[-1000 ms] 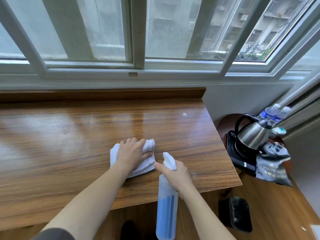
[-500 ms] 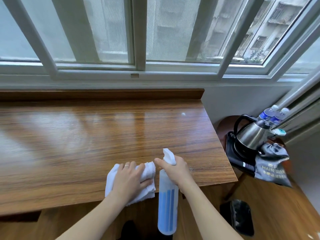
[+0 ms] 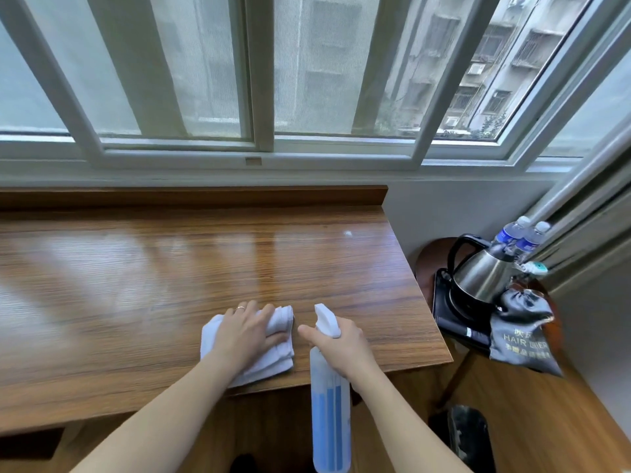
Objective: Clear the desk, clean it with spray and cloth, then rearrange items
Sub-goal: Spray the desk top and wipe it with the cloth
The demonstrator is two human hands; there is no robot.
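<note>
Spray bottle hangs upright in right hand, nozzle pointing toward window.

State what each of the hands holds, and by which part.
The right hand grips the spray bottle at its neck, below the white trigger head. The left hand presses flat on the white cloth, gripping nothing.

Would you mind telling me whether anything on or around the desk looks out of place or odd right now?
One small thing: a tiny white speck sits on the desk near its far right corner, not yet wiped. Otherwise nothing stands out; the left hand presses the cloth flat, and the right hand grips the spray bottle.
</note>
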